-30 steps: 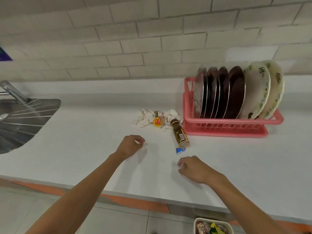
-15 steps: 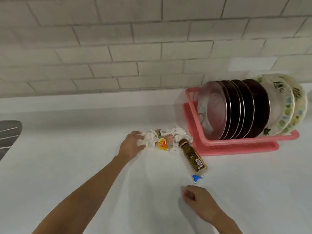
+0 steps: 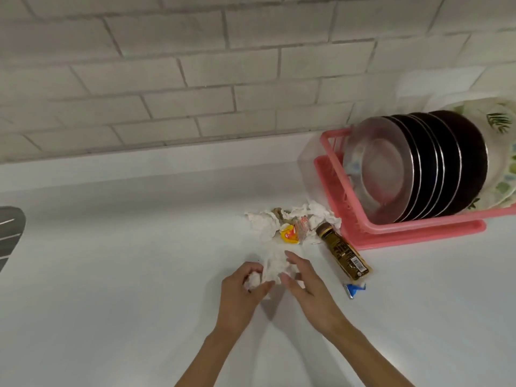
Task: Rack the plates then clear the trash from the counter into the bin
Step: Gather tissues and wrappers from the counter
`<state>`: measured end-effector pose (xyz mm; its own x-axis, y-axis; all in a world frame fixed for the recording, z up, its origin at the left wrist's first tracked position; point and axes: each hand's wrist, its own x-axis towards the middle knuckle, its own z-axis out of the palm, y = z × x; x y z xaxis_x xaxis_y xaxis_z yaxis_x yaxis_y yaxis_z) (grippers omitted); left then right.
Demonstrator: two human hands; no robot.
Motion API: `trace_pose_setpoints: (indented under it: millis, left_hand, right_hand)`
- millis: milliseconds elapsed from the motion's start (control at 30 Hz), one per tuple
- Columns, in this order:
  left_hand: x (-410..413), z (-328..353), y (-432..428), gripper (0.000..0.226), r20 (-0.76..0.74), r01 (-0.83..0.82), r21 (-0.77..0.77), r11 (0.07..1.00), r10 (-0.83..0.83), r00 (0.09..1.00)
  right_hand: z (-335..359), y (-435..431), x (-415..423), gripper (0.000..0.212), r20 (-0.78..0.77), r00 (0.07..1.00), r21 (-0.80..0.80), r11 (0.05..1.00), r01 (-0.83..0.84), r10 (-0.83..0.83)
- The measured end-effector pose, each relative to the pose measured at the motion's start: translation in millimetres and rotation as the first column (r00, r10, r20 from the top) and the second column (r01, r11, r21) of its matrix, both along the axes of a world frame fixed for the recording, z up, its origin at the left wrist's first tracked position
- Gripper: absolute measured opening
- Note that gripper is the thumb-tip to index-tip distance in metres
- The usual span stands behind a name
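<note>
Crumpled tissue [image 3: 272, 268] is mid-counter between both hands, on the front-edge side of the trash pile [image 3: 262, 223]. Whether it's on the surface or just off it, can't tell.

Left hand [image 3: 243, 294] has its fingers curled round a wadded end, so it's holding. Right hand [image 3: 310, 291] meets it from the other side, fingers mostly straight and a little spread, laid against the tissue's right edge. A real pinch there can't be told. Probably balling the loose sheet so it carries in one grab.

Both forearms reach in from the front edge, wrists low over the counter [image 3: 125, 289], palms turned toward each other.

Rest of the pile sits nearer the back edge, no hand on it:
- more white tissues
- yellow wrapper [image 3: 290, 236] in the middle
- brown bottle [image 3: 344, 255] on its side, one end against the tissues, the other pointing to the front edge
- blue scrap [image 3: 355, 289] just beside that near end

Pile lies just beside the left front corner of the pink dish rack [image 3: 405, 233]. Plates [image 3: 424, 169] stand on edge in it, dark ones in a row, patterned ones behind. Racking reads as done, trash step under way. Bin not in view. Sink drainboard [image 3: 9, 233] is at the counter's left end.
</note>
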<state>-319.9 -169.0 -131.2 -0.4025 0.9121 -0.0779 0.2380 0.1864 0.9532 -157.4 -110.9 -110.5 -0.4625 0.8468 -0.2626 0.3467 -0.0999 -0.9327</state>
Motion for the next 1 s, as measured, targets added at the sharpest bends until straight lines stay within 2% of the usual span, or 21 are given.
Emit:
trace_pose_setpoints:
  millis: [67,133,200,267,400,467,567,633,700,767,867,1000]
  left_hand:
    - [12.3,5.3,-2.5,0.019,0.012,0.028,0.003,1.000,-0.028,1.000]
    - [23.2,7.6,-4.0,0.022,0.001,0.030,0.028,0.999,-0.030,1.000]
    - [29.6,6.7,-4.1,0.022,-0.060,0.035,0.036,0.999,-0.033,0.998]
    - [32.2,4.3,-4.2,0.024,-0.177,0.075,0.014,0.997,-0.071,0.982]
    - [30.2,-2.5,-5.1,0.042,-0.349,0.178,-0.033,0.984,-0.178,0.920]
    - [22.9,-4.5,-7.6,0.049,-0.397,0.204,-0.034,0.978,-0.201,0.896]
    - [7.3,-4.2,-12.8,0.042,-0.386,0.255,-0.001,0.967,-0.236,0.892]
    - [-3.8,-3.6,-16.5,0.033,-0.414,0.233,0.009,0.972,-0.208,0.886]
    - [-16.3,-4.7,-18.4,0.023,-0.470,0.184,0.006,0.983,-0.160,0.868]
    - [-28.0,-8.0,-21.1,0.024,-0.521,0.151,-0.039,0.988,-0.149,0.840]
    - [-38.6,-16.7,-30.4,0.030,-0.537,0.155,-0.162,0.975,-0.219,0.815]
    - [-41.1,-25.5,-41.0,0.028,-0.486,0.195,-0.205,0.959,-0.273,0.830]
  right_hand:
    - [5.1,-1.0,-14.8,0.046,-0.172,0.980,-0.337,0.941,0.036,-0.099]
    - [5.0,-2.6,-22.7,0.048,-0.280,0.934,-0.614,0.789,0.003,-0.221]
    - [4.9,-5.0,-27.2,0.053,-0.293,0.904,-0.748,0.664,-0.014,-0.311]
    - [3.4,-5.2,-30.8,0.047,-0.279,0.901,-0.746,0.666,0.015,-0.333]
    - [0.4,4.3,-30.6,0.027,-0.283,0.872,-0.643,0.754,0.138,-0.400]
    - [-1.0,8.4,-24.0,0.018,-0.265,0.893,-0.536,0.825,0.176,-0.363]
    - [-6.4,10.9,-11.3,0.013,-0.137,0.964,-0.275,0.944,0.185,-0.229]
    - [-12.6,11.4,-3.6,0.011,0.025,0.989,-0.029,0.989,0.148,-0.147]
    - [-20.6,10.0,3.0,0.015,0.207,0.975,0.209,0.977,0.042,-0.086]
    - [-28.1,4.8,7.5,0.020,0.376,0.926,0.375,0.916,-0.142,-0.010]
    - [-35.0,-9.8,9.0,0.038,0.523,0.851,0.451,0.829,-0.331,0.055]
    - [-43.7,-28.8,1.4,0.060,0.568,0.823,0.529,0.753,-0.392,0.029]
